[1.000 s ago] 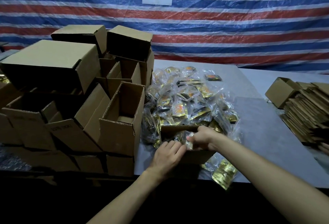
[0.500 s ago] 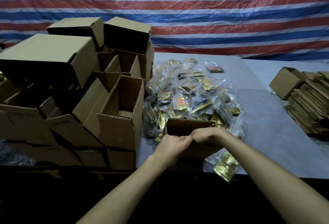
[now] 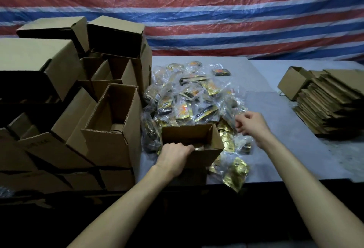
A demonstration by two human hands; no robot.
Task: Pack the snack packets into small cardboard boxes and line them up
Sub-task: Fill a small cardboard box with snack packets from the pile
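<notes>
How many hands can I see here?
2. The left hand grips the near wall of the open box; the right hand hovers over the snack packets right of it. No others show.

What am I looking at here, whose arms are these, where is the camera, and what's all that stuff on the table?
There is no machine here. These are a person's bare arms, seen from a camera worn on the head that looks forward and down. The left hand grips the near wall of a small open box on the grey table. The right hand, fingers curled, is at the edge of the pile of snack packets; whether it holds one is unclear. At the left stand assembled boxes, and at the right lie flat cardboard blanks. A striped tarp hangs behind.
</notes>
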